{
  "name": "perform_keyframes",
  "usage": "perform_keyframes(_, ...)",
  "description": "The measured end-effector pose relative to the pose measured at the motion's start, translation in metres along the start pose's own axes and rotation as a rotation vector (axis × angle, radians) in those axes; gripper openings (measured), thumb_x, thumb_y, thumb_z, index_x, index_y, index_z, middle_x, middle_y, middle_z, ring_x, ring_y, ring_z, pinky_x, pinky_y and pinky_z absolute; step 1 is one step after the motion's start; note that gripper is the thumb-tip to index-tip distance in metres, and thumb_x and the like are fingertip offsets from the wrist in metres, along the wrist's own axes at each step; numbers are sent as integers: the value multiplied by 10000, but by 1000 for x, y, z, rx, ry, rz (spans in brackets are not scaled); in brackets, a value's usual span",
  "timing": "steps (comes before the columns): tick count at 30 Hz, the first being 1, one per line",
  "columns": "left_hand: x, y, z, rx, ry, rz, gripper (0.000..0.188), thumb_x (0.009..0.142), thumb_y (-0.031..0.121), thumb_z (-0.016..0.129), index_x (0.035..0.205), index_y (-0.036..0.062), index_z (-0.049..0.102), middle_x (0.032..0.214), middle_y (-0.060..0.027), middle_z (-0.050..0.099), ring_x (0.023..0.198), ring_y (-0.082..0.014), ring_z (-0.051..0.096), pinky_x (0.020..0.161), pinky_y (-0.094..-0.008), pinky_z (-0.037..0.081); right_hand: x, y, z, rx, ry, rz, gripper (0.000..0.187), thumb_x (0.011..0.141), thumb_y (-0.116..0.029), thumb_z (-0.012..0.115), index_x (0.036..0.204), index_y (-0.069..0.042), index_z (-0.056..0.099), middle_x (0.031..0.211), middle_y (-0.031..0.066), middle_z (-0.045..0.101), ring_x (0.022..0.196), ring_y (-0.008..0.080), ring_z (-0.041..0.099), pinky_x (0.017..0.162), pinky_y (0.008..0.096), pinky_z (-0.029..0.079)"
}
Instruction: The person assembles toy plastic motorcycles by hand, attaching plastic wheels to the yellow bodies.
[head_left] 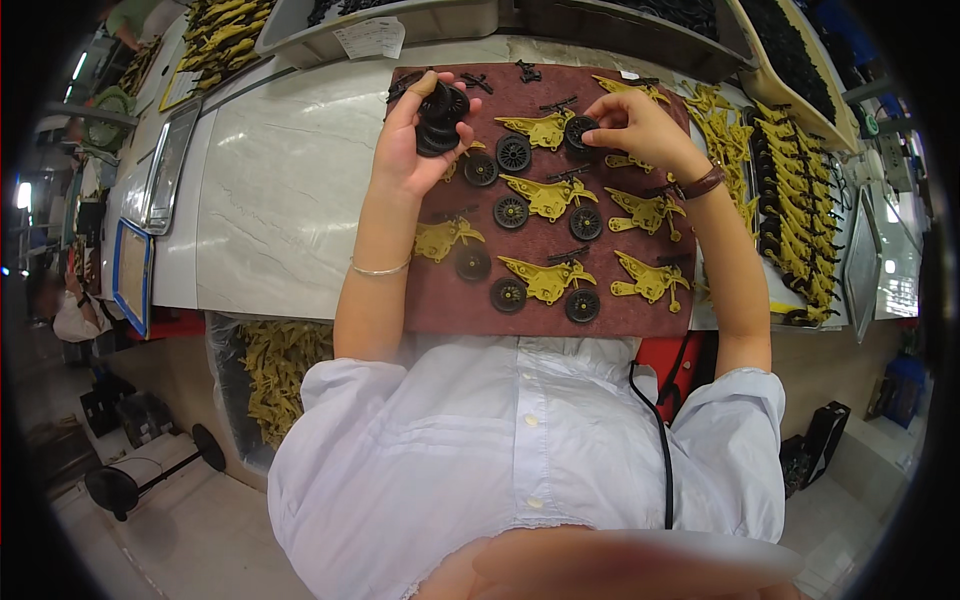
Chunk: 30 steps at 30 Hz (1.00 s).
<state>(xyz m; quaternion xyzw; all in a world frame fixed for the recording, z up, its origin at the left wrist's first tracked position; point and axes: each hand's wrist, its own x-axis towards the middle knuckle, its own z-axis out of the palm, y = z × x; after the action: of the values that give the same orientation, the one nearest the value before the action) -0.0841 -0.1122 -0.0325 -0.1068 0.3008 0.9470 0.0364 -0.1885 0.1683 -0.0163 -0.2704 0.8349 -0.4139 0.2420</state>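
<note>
My left hand (405, 150) is curled around a stack of black toy wheels (438, 120), raised over the left part of a dark red mat (450, 305). With fingertips pinched, my right hand (635, 125) grips one black wheel (577, 134) at the right end of a yellow toy motorcycle body (540, 128). That body has another black wheel (513, 153) at its left end. Below it lie two more yellow bodies, the middle one (548, 197) and the nearest one (546, 280), each with a wheel at both ends. Yellow bodies without wheels (648, 277) lie along the right.
Grey bins (390, 30) of black parts stand along the back. On the right, rows of yellow bodies (795, 210) fill a tray. A blue-framed tray (132, 270) leans at the table's left edge. Below the table is a bag of yellow parts (275, 380).
</note>
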Motion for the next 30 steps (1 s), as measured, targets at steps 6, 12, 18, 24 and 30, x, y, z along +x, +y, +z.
perform_keyframes(6, -2, 4, 0, 132, 9, -24, 194, 940, 249, 606, 1015, 72, 628, 1005, -52, 605, 982, -278, 580, 607, -280, 475, -2, 6, 4, -163, 99, -21, 282, 748, -136, 786, 957, 24, 683, 752, 61, 681, 689, 144, 639, 647, 278, 501)
perform_keyframes(12, -1, 2, -1, 267, -89, -24, 197, 941, 258, 595, 926, 62, 607, 846, -39, 608, 818, -253, 601, 566, -266, 446, -6, 8, 6, -203, 139, -28, 263, 744, -148, 785, 906, 27, 674, 774, 83, 689, 690, 160, 644, 651, 284, 503)
perform_keyframes(18, 2, 3, -4, 172, -91, -35, 234, 953, 310, 599, 888, 86, 598, 836, -19, 601, 810, -247, 594, 554, -251, 442, -8, -6, -1, 208, 83, 29, 165, 851, -180, 720, 914, -53, 635, 749, -30, 615, 641, 59, 573, 557, 210, 445)
perform_keyframes(24, 3, -3, -2, 31, 14, -54, 288, 953, 368, 598, 922, 82, 595, 883, -17, 595, 869, -236, 575, 570, -263, 461, 0, -32, 15, 1243, -261, 3, 193, 917, -241, 584, 1044, -95, 585, 839, 23, 629, 663, 47, 542, 424, 140, 314)
perform_keyframes(30, 3, 0, -5, -62, 2, -101, 353, 986, 374, 529, 1123, 51, 561, 1018, -99, 608, 968, -266, 598, 619, -295, 493, 17, -38, 59, -308, 49, -193, 359, 722, -322, 760, 978, -77, 704, 865, 133, 683, 832, 287, 668, 737, 388, 527)
